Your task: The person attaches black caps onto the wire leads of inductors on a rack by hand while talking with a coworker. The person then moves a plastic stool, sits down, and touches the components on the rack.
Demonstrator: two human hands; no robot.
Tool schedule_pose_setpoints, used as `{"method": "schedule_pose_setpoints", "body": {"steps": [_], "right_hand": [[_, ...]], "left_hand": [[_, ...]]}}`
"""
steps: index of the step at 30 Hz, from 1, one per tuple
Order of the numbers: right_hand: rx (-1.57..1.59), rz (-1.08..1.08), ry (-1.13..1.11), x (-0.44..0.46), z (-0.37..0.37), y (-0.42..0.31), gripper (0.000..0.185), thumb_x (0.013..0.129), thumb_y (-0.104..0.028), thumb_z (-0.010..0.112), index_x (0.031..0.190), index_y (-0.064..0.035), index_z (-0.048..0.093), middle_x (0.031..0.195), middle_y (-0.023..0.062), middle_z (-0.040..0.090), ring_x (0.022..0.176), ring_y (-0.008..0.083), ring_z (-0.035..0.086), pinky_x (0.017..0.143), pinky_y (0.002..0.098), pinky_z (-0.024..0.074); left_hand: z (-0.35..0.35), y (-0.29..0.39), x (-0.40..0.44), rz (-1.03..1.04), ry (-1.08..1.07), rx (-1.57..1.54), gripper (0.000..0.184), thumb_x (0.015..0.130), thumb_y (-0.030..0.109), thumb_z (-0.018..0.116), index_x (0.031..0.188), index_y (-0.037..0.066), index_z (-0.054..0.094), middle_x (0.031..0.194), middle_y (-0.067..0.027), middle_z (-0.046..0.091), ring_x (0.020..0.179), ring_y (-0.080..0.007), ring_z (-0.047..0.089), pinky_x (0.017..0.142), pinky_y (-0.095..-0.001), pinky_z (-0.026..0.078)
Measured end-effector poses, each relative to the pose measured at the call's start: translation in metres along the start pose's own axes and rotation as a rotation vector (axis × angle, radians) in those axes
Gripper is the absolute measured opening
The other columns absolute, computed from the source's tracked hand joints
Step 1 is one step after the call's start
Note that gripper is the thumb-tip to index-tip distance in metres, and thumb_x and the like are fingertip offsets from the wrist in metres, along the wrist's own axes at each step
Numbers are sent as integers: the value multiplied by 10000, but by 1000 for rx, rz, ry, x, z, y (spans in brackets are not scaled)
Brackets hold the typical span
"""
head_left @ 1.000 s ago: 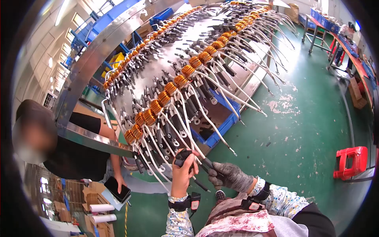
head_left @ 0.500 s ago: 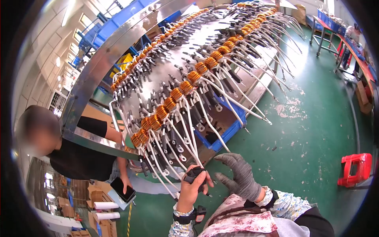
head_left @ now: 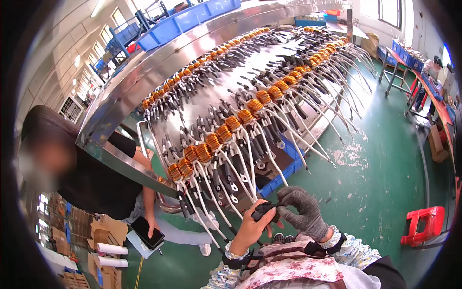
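My left hand is bare and closed round a bundle of short black sleeves, just below the hanging white cables. My right hand, in a grey glove, has its thumb and fingertips pressed together at the right side of that bundle; whatever they pinch is too small to name. Above both hands runs a row of copper-wound coils on a metal rack. White cables with ring lugs and black sleeves hang from the coils.
A co-worker stands at the left, holding a phone. Under the rack sits a blue crate. A red stool stands on the green floor at the right. Far right, another person is by a long workbench.
My right hand has come off a cable's black sleeve, opened, then closed at the bundle in my left hand. The view has shifted, and the rack sits lower in it.
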State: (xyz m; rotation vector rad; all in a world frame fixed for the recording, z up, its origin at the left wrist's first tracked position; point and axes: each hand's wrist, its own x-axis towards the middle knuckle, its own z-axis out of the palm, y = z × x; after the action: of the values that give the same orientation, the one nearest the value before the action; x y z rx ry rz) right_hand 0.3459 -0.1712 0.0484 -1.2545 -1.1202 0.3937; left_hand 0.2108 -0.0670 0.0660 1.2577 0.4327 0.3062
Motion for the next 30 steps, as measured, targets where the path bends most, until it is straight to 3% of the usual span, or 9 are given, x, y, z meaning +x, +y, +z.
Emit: {"method": "schedule_pose_setpoints", "body": {"steps": [1,3,9,15,17,19,21,26,30], "right_hand": [[-3,-4,-1,2,3,-2,289,757,-24,636,1025,33,545,892,81,590,859,157,581,756,277,470],[615,394,215,9,5,-6,287,804,-105,604,1055,10,523,799,50,580,747,128,577,670,239,469],[582,744,-49,47,13,34,261,873,-221,554,1061,-42,537,806,22,580,650,72,541,536,209,440],[531,634,-41,57,45,56,220,911,-245,507,1016,-58,558,683,-28,512,471,36,407,408,187,315],[709,797,11,58,39,57,235,911,-241,507,1021,-41,560,706,-9,538,516,62,460,461,203,371],[430,799,58,59,26,54,241,910,-234,506,996,-18,571,731,18,565,594,101,521,537,237,425],[-71,307,90,47,12,93,222,905,-210,506,935,-3,583,722,25,562,613,121,498,559,267,421],[266,722,-162,32,-17,26,198,906,-196,508,888,-20,596,687,-5,510,582,83,438,524,252,386],[116,509,-140,7,-10,10,256,924,-264,471,898,-46,603,699,-41,530,551,30,381,489,187,306]], "left_hand": [[-3,1,-1,-6,3,22,147,907,159,510,940,19,479,802,-81,616,630,-127,625,405,-204,433],[-8,5,-2,19,72,40,128,900,142,516,936,25,477,754,-85,608,590,-126,604,391,-206,409],[-34,13,-17,86,247,-22,117,873,152,565,914,58,509,640,-32,554,481,-72,500,373,-178,310],[-34,16,-23,70,294,-34,137,841,163,618,894,52,559,610,3,518,473,-61,460,388,-184,283],[-34,17,-24,57,285,-14,140,842,167,620,889,45,567,617,0,525,474,-60,461,391,-182,286],[-32,20,-22,46,278,0,146,842,171,621,883,39,575,625,-2,532,476,-60,462,395,-180,290],[-26,22,-17,8,196,10,155,846,163,609,884,22,558,600,-26,533,460,-70,457,377,-183,282],[-24,16,16,-18,82,-52,390,873,211,575,1192,1,497,755,-15,571,524,-52,464,402,-175,287],[-20,0,53,-15,-14,-143,480,878,274,570,1233,-24,447,766,1,540,505,-42,432,407,-174,294]]}}
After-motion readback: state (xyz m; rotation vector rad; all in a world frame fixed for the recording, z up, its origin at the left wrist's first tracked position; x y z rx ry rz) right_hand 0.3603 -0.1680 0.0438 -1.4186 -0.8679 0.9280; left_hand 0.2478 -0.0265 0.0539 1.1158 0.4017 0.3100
